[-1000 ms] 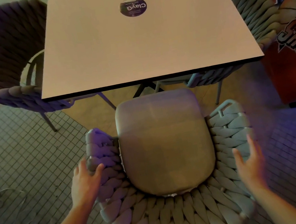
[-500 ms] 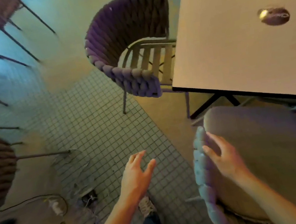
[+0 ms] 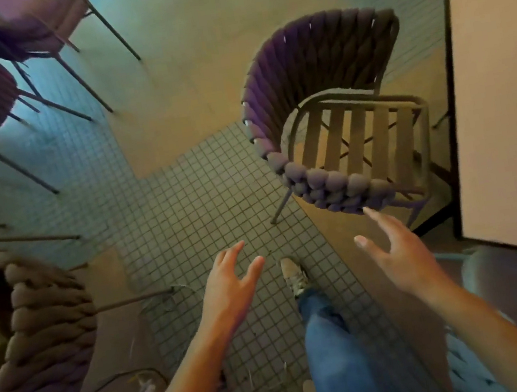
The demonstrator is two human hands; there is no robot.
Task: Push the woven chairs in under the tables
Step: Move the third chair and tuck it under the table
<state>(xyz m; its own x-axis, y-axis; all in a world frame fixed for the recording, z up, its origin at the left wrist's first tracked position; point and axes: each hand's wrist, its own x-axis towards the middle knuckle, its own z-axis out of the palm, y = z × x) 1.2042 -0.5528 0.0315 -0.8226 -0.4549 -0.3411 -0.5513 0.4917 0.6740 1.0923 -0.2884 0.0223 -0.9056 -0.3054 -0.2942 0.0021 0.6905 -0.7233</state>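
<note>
Woven chair (image 3: 331, 111) just beyond empty right grip (image 3: 396, 252), fingertip near rim.

Open tiled floor (image 3: 185, 206) lies ahead of both hands, free between the chairs. The right hand (image 3: 399, 252), fingers spread and empty, hovers just short of the purple woven chair (image 3: 319, 92), whose braided arm (image 3: 332, 184) is the nearest obstacle. The worktop (image 3: 503, 92) edge closes off the right side, near the chair's slatted seat (image 3: 358, 134). The left hand (image 3: 227, 291), also spread and empty, has clear floor in front; a brown woven chair (image 3: 42, 329) and loose cables (image 3: 137, 378) crowd its left.
</note>
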